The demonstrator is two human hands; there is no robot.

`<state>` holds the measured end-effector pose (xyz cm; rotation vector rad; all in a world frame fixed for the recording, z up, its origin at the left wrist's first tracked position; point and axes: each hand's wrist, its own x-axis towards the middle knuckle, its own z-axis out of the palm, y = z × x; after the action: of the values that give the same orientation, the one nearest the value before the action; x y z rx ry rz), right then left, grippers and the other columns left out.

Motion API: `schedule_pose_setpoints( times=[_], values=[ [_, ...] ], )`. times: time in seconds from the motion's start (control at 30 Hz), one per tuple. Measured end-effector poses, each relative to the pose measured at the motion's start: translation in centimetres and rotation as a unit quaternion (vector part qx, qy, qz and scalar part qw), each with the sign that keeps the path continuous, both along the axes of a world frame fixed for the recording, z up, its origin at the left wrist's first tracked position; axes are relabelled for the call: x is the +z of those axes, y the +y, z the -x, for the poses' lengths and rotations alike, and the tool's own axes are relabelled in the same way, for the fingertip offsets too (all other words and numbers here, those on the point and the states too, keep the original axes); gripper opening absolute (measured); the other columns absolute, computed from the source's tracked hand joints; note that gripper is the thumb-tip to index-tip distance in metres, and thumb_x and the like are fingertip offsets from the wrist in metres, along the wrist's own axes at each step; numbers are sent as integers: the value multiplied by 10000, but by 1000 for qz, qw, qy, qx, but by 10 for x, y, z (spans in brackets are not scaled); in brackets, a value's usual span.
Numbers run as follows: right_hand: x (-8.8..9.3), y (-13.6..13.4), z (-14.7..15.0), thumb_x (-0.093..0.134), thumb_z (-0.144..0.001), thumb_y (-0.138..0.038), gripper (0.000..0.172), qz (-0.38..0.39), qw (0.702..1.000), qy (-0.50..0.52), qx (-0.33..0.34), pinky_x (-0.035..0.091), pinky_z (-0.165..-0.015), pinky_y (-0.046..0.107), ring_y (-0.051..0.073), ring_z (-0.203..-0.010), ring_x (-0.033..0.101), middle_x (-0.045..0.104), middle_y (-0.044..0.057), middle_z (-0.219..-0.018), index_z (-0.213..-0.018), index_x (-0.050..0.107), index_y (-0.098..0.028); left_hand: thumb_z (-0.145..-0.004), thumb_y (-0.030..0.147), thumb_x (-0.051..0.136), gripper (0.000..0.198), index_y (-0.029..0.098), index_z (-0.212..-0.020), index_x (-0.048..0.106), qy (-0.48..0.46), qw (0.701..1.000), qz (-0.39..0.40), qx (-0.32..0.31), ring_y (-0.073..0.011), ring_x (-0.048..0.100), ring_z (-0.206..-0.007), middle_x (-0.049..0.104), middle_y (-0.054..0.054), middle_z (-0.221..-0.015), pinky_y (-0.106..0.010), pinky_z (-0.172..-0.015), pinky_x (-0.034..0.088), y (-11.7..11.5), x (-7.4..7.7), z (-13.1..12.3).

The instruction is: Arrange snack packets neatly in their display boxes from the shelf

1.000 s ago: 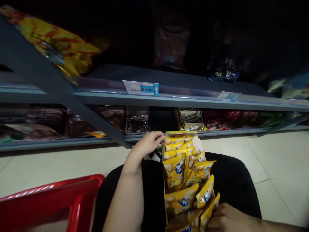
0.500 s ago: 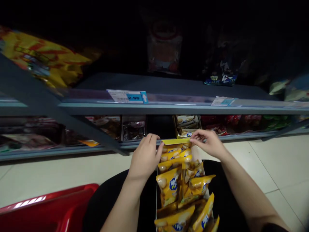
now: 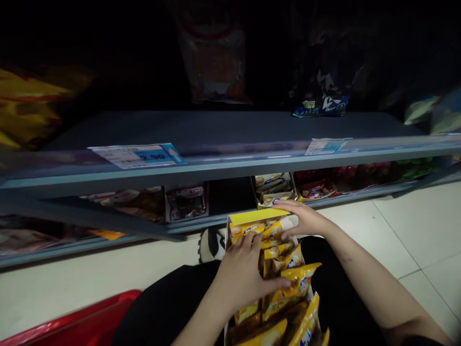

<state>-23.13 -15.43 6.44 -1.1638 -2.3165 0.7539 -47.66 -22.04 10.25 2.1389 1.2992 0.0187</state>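
Observation:
A long open box (image 3: 257, 215) with a yellow front edge rests between my legs, filled with upright yellow snack packets (image 3: 296, 283). My left hand (image 3: 245, 274) lies over the packets in the box's middle, palm down, fingers and thumb spread. At the box's far right corner is my right hand (image 3: 306, 218), its fingers on the yellow edge and its thumb apart, near the side wall.
Ahead runs a grey shelf (image 3: 230, 168) with price tags. Beneath it, the lower shelf bears a box of pale packets (image 3: 275, 185), dark packets (image 3: 187, 202) and red packets (image 3: 315, 190). A red basket (image 3: 72, 319) stands at lower left.
My left hand has left the box's front edge and moved back over the packets. My right hand has shifted slightly, its thumb now lower. The view has turned, and a shoe now shows beside the box.

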Motion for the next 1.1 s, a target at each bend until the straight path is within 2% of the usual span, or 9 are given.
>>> schedule_pose_setpoints(
  times=[0.1, 0.17, 0.27, 0.37, 0.53, 0.7, 0.8, 0.93, 1.1],
  values=[
    [-8, -2, 8, 590, -911, -305, 355, -1, 999, 6, -49, 454, -1027, 396, 238, -1181, 602, 656, 103, -1258, -1257, 630, -234, -568, 912, 495, 1206, 102, -1456, 391, 34, 998, 43, 37, -475, 336, -1371, 357, -269, -1501, -608, -1094, 284, 5, -12, -9],
    [-9, -2, 14, 483, -959, -245, 282, -5, 996, 28, -87, 496, -964, 365, 217, -1079, 659, 710, 81, -1152, -1153, 688, -233, -538, 922, 506, 1240, 173, -1507, 313, 27, 997, 67, 21, -481, 283, -1397, 292, -234, -1548, -626, -1105, 248, 5, -13, -11],
    [-9, -3, 19, 495, -958, -282, 250, -20, 990, 47, -131, 523, -901, 348, 224, -999, 691, 742, 67, -1067, -1049, 722, -229, -449, 900, 604, 1267, 328, -1524, 252, -9, 993, 108, -49, -489, 204, -1424, 225, -152, -1594, -668, -1107, 205, -1, -7, -10],
    [-8, -4, 19, 508, -953, -300, 245, -28, 989, 48, -136, 524, -893, 343, 235, -1005, 693, 743, 74, -1070, -1025, 727, -216, -405, 843, 690, 1254, 387, -1502, 287, -32, 988, 123, -93, -482, 148, -1441, 203, -112, -1606, -673, -1116, 182, -8, -4, -10],
    [-10, -5, 20, 490, -961, -281, 251, -30, 993, 35, -113, 511, -918, 322, 214, -1032, 686, 738, 57, -1091, -1051, 719, -227, -522, 826, 650, 1046, 398, -1445, 409, -18, 989, 147, -22, -478, 318, -1383, 231, -80, -1600, -616, -1086, 309, -8, -15, -19],
    [-11, -5, 18, 503, -957, -290, 246, -25, 992, 40, -121, 513, -921, 334, 222, -1031, 687, 735, 72, -1103, -1050, 718, -217, -702, 685, 636, 843, 296, -1426, 449, -53, 994, 79, -57, -372, 498, -1279, 437, -95, -1491, -463, -1053, 412, 2, -18, -21],
    [-9, -5, 17, 504, -956, -287, 243, -20, 992, 43, -116, 509, -927, 340, 221, -1033, 685, 734, 69, -1103, -1060, 715, -223, -823, 626, 531, 632, 218, -1305, 562, -45, 995, 62, -70, -337, 599, -1150, 578, -117, -1336, -419, -989, 457, 7, -17, -20],
    [-7, -6, 18, 491, -960, -280, 253, -14, 993, 47, -105, 502, -935, 339, 213, -1050, 675, 730, 59, -1112, -1078, 709, -229, -930, 513, 403, 425, 232, -1144, 639, -73, 994, 39, -68, -286, 610, -1138, 651, -78, -1222, -369, -972, 460, 12, -26, -20],
    [-11, -3, 15, 486, -959, -288, 265, -1, 993, 62, -101, 485, -965, 339, 207, -1083, 660, 719, 55, -1146, -1102, 702, -234, -911, 493, 427, 407, 221, -1078, 680, -88, 995, 34, -23, -297, 626, -1113, 642, -79, -1276, -380, -988, 456, 13, -32, -16]
  ],
)
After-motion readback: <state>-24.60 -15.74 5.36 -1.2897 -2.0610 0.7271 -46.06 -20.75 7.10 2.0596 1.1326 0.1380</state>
